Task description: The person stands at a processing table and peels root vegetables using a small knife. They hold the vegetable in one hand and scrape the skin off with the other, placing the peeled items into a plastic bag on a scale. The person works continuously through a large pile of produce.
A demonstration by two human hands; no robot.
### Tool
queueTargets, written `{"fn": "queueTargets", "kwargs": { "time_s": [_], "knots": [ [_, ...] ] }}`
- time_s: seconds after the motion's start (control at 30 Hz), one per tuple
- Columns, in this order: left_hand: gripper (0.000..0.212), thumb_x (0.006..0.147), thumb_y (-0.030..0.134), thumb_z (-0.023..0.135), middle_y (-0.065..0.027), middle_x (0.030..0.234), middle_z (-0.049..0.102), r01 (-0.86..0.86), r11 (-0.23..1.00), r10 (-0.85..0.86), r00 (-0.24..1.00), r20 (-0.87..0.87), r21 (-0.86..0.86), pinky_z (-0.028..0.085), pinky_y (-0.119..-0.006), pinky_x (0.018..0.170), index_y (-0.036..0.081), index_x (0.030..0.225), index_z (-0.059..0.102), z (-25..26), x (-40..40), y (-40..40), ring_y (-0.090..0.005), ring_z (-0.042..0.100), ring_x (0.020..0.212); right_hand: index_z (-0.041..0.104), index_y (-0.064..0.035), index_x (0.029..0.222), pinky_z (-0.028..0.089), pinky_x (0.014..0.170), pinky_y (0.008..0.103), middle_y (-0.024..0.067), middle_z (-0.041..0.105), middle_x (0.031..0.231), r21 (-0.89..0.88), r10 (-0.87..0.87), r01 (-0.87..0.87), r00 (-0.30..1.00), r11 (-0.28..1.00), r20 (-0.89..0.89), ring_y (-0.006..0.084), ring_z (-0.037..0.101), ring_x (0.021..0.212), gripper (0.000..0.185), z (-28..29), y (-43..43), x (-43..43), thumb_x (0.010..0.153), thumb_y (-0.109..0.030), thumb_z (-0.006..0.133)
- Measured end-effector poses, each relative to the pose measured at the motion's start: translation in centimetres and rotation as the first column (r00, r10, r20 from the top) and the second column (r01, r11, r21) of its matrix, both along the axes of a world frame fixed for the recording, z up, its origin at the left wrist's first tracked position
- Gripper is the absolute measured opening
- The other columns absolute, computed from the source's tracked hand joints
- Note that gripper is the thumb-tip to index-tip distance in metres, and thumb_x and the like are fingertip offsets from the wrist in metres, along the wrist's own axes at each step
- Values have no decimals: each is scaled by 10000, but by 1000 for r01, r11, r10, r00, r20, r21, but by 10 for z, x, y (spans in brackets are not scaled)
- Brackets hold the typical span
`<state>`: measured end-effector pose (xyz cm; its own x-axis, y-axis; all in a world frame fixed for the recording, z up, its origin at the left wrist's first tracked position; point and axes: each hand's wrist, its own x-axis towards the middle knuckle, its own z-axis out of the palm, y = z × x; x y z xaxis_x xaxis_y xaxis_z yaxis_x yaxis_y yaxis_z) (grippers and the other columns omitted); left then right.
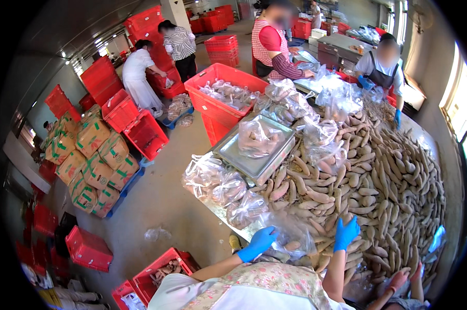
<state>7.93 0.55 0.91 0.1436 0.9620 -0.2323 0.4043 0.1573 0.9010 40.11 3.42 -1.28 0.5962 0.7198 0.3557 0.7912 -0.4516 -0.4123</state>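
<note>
My left hand, in a blue glove, grips the edge of a clear plastic bag. Inside that bag, at least one sweet potato shows through the film. To its right, my gloved right hand is over the heap of sweet potatoes, thumb and fingers apart at one of them. Whether it grips that root cannot be told. Filled, knotted bags line the table edge beyond my left hand. Farther back, a metal scale bears another filled bag.
A red crate of bagged roots stands behind the scale. Two co-workers work across the table. Another person's hands are at the heap, lower right. Red crates sit at lower left; stacked cartons stand on a blue pallet.
</note>
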Motion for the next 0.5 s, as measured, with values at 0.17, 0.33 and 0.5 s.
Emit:
{"fn": "queueTargets", "kwargs": {
  "time_s": [0.17,0.33,0.5],
  "knots": [
    [258,830,273,507,-205,772,571,1,1000,-1,1000,-1,-30,419,-401,612,20,866,544,1,0,0,-345,565,687,462,10,1229,354,904,441,213,568,1058,-28,-21,21,1000,999,4,356,477,1036,686,-9,2,3,705,-369,691],
    [269,836,281,503,-206,771,571,-6,1000,6,1000,21,-18,417,-402,611,17,871,541,-9,0,1,-344,565,686,464,7,1220,350,922,445,203,564,1075,-37,-33,33,999,999,-12,364,465,1050,667,-7,3,2,706,-348,697],
    [273,842,282,501,-204,767,569,17,1000,-17,1000,-11,-12,417,-398,611,14,866,539,-2,1,3,-338,562,679,462,7,1221,346,934,447,202,559,1090,-57,-31,29,999,998,-35,370,453,1065,662,-3,2,1,708,-339,698]
  ]
}}
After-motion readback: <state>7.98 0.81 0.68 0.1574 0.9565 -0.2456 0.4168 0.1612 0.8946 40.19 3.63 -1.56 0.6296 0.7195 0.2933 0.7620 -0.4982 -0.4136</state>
